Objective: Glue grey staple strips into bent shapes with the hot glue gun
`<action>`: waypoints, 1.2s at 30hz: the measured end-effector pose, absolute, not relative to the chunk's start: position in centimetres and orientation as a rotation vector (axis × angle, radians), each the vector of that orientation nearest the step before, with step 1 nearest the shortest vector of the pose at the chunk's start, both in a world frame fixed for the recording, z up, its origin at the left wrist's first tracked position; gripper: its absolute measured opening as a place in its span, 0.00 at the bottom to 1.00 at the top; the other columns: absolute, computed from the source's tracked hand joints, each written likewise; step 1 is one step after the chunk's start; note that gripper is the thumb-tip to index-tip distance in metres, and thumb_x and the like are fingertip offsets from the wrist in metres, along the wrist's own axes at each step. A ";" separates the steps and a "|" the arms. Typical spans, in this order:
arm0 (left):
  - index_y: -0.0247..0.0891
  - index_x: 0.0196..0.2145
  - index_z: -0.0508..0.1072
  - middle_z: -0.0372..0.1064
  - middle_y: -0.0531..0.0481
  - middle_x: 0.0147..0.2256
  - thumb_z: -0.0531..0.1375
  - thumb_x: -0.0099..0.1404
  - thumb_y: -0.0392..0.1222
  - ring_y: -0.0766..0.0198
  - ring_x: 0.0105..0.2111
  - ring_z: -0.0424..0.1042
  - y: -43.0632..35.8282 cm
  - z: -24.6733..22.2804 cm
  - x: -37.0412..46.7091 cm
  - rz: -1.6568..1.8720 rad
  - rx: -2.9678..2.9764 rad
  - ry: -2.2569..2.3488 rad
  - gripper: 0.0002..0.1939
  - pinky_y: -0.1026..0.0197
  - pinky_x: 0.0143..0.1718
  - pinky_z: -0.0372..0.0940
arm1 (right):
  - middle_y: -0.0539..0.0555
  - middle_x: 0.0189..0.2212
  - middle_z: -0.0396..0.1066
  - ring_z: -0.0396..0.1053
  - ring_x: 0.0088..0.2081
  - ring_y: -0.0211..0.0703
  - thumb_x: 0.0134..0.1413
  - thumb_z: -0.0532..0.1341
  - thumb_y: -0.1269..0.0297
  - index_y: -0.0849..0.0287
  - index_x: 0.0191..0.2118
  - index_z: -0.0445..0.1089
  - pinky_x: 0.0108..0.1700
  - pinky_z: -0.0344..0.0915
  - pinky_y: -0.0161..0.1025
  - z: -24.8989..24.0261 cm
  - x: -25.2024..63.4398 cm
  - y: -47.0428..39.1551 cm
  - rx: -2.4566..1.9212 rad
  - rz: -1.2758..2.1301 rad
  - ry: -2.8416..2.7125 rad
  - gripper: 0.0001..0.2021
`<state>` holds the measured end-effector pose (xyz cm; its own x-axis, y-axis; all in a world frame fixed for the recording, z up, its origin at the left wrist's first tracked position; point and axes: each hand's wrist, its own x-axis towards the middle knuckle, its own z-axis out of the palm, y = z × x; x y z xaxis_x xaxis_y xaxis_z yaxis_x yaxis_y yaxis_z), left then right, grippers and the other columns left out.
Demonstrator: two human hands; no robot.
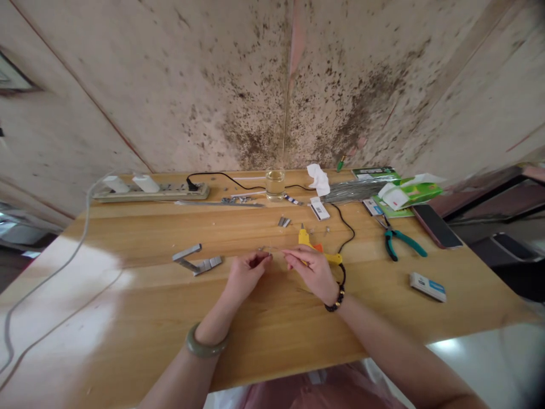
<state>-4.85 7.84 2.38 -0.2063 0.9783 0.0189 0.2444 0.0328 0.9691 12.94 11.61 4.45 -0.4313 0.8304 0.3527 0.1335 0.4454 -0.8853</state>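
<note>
Close together over the middle of the table are my two hands. My left hand point(247, 275) is closed in a pinch around a tiny item, mostly hidden by the fingertips. Between the closed fingers of my right hand point(315, 274) is a thin stick point(276, 249), its tip pointing left toward the left fingertips. A yellow hot glue gun point(304, 236) lies just behind the right hand and is partly covered by it. To the left of my left hand sit grey block pieces point(208, 265), with an angled grey piece point(187, 251) rising beside them.
Along the back stand a power strip point(166, 195), a glass of yellowish liquid point(275, 184) and a bundle of thin wires point(357, 190). Teal-handled pliers point(404, 238), a phone point(437, 226) and a small white box point(428, 287) lie at right. A black cord point(349, 222) curves behind the glue gun.
</note>
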 end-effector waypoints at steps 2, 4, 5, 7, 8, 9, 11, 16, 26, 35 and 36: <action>0.35 0.28 0.76 0.72 0.51 0.22 0.60 0.53 0.47 0.67 0.22 0.66 7.8 2.4 -4.8 1.222 1.283 1.554 0.12 0.67 0.23 0.59 | 0.52 0.30 0.69 0.68 0.34 0.39 0.60 0.55 0.64 0.56 0.45 0.73 0.39 0.66 0.37 4.6 13.3 11.6 -0.778 1.015 -1.903 0.12; 0.35 0.28 0.77 0.71 0.51 0.22 0.60 0.53 0.47 0.67 0.22 0.66 7.8 2.3 -4.8 1.214 1.294 1.556 0.12 0.67 0.22 0.59 | 0.53 0.32 0.70 0.69 0.35 0.39 0.60 0.54 0.64 0.56 0.45 0.73 0.40 0.66 0.38 4.6 13.4 11.7 -0.764 1.029 -1.933 0.12; 0.34 0.28 0.77 0.72 0.51 0.23 0.60 0.53 0.47 0.67 0.22 0.66 7.8 2.2 -4.9 1.208 1.301 1.556 0.12 0.67 0.23 0.59 | 0.53 0.32 0.70 0.69 0.35 0.39 0.60 0.55 0.65 0.56 0.44 0.73 0.41 0.66 0.38 4.6 13.3 11.7 -0.765 1.049 -1.934 0.11; 0.34 0.29 0.77 0.72 0.51 0.24 0.60 0.54 0.46 0.67 0.22 0.67 7.8 2.2 -4.9 1.201 1.315 1.556 0.12 0.67 0.23 0.60 | 0.53 0.31 0.71 0.70 0.34 0.40 0.59 0.56 0.64 0.56 0.42 0.74 0.40 0.67 0.38 4.4 13.2 11.7 -0.769 1.119 -1.898 0.10; 0.34 0.29 0.77 0.72 0.51 0.24 0.60 0.54 0.46 0.67 0.22 0.66 7.8 2.2 -4.9 1.198 1.324 1.557 0.12 0.67 0.23 0.60 | 0.53 0.30 0.72 0.71 0.34 0.40 0.58 0.57 0.64 0.57 0.41 0.74 0.40 0.67 0.38 4.4 13.1 11.7 -0.769 1.166 -1.864 0.10; 0.35 0.29 0.77 0.72 0.51 0.23 0.60 0.55 0.46 0.68 0.22 0.66 7.8 2.2 -4.9 1.193 1.334 1.560 0.12 0.67 0.23 0.60 | 0.53 0.30 0.73 0.72 0.33 0.40 0.57 0.58 0.63 0.57 0.40 0.74 0.39 0.68 0.38 4.3 13.0 11.7 -0.767 1.217 -1.825 0.10; 0.35 0.29 0.77 0.72 0.52 0.22 0.60 0.55 0.46 0.68 0.21 0.65 7.8 2.2 -4.8 1.183 1.352 1.574 0.12 0.68 0.22 0.59 | 0.53 0.30 0.74 0.73 0.32 0.41 0.55 0.60 0.61 0.58 0.38 0.75 0.38 0.68 0.39 4.1 12.9 11.6 -0.774 1.309 -1.751 0.09; 0.34 0.28 0.77 0.71 0.51 0.23 0.60 0.55 0.46 0.69 0.21 0.64 7.6 2.5 -4.6 1.168 1.373 1.563 0.11 0.68 0.22 0.58 | 0.53 0.29 0.75 0.74 0.30 0.41 0.50 0.63 0.59 0.59 0.35 0.74 0.37 0.70 0.38 3.9 12.7 11.4 -0.811 1.461 -1.627 0.09; 0.35 0.27 0.76 0.73 0.48 0.26 0.61 0.54 0.46 0.65 0.25 0.69 7.4 3.1 -4.1 1.154 1.306 1.425 0.11 0.66 0.28 0.62 | 0.52 0.29 0.75 0.73 0.30 0.39 0.52 0.62 0.64 0.58 0.36 0.74 0.35 0.71 0.36 3.9 12.8 11.2 -0.845 1.331 -1.682 0.06; 0.35 0.26 0.75 0.73 0.50 0.25 0.60 0.55 0.42 0.66 0.26 0.69 7.2 3.1 -3.6 1.199 1.286 1.381 0.08 0.66 0.30 0.64 | 0.52 0.33 0.75 0.72 0.36 0.42 0.54 0.61 0.66 0.54 0.37 0.75 0.41 0.69 0.40 4.0 12.1 10.2 -0.836 1.031 -1.867 0.06; 0.35 0.27 0.75 0.73 0.49 0.26 0.60 0.55 0.41 0.66 0.27 0.70 7.2 3.1 -3.6 1.206 1.283 1.384 0.08 0.66 0.30 0.64 | 0.52 0.33 0.75 0.72 0.36 0.42 0.54 0.61 0.67 0.54 0.37 0.75 0.42 0.69 0.40 3.9 12.1 10.2 -0.830 0.994 -1.885 0.06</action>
<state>-3.59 7.25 3.07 -0.0885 0.9960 0.0155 0.1511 -0.0019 0.9885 12.05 10.24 3.87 -0.4383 0.8236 0.3600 0.1677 0.4684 -0.8674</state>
